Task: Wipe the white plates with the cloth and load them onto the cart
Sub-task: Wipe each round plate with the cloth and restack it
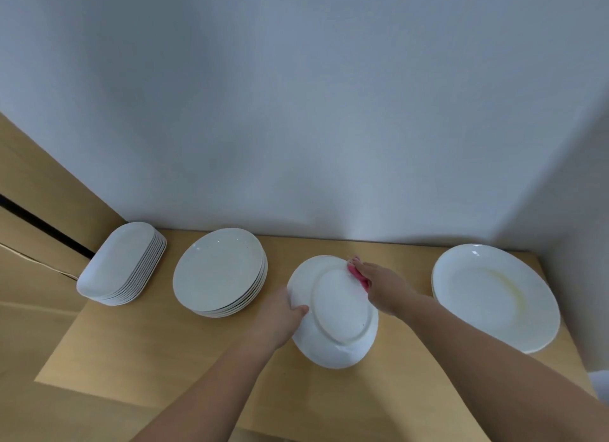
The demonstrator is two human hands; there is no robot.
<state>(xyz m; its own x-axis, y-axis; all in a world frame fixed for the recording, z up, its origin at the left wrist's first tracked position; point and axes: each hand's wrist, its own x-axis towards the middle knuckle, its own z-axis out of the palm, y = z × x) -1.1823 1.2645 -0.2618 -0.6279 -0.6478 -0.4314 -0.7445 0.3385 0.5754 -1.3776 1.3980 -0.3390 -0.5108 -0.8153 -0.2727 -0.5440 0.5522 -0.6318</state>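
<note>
Above the table (204,352), left hand (280,313) grips an upturned plate (336,313); right hand (379,283) presses cloth (357,275) on it.

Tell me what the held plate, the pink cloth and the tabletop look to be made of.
Held plate: probably glazed ceramic or porcelain, white and glossy, with a raised foot ring showing.
Pink cloth: soft fabric, bunched in the right hand; weave too blurred to tell.
Tabletop: matte tan, likely wood laminate or veneer; no grain visible.
</note>
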